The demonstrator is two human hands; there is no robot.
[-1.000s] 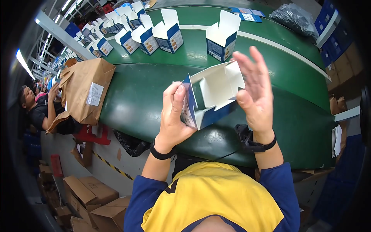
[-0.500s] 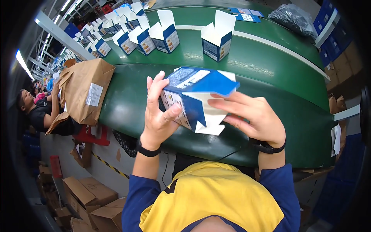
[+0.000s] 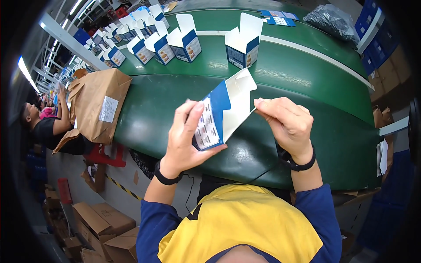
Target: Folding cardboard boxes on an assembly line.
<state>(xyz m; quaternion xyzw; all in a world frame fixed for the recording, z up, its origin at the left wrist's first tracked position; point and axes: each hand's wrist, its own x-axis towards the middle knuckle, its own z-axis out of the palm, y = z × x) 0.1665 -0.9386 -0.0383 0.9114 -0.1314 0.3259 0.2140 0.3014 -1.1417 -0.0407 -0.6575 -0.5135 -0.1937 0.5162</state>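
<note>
A blue and white carton (image 3: pixel 237 107) with small pictures on one side is tilted above the green work surface (image 3: pixel 158 114), its white inside facing right. My left hand (image 3: pixel 184 133) grips its printed side, with the thumb below and fingers along the upper part. At the carton's right edge, my right hand (image 3: pixel 287 125) pinches a white flap between thumb and fingertips. Beyond them, a similar carton (image 3: pixel 243 55) stands upright with its lid raised. Several more open cartons (image 3: pixel 186 46) are grouped to its left.
A large brown paper bag (image 3: pixel 98 96) stands at the left, beside a person in black (image 3: pixel 46 125). Flat blue printed sheets (image 3: pixel 278 18) lie at the far side, near a grey plastic bag (image 3: pixel 331 21). Brown cardboard boxes (image 3: pixel 103 217) are on the floor at lower left.
The carton has turned so its open white inside faces right and up. My left hand has shifted down along it; my right hand has moved from inside the opening to a flap's edge.
</note>
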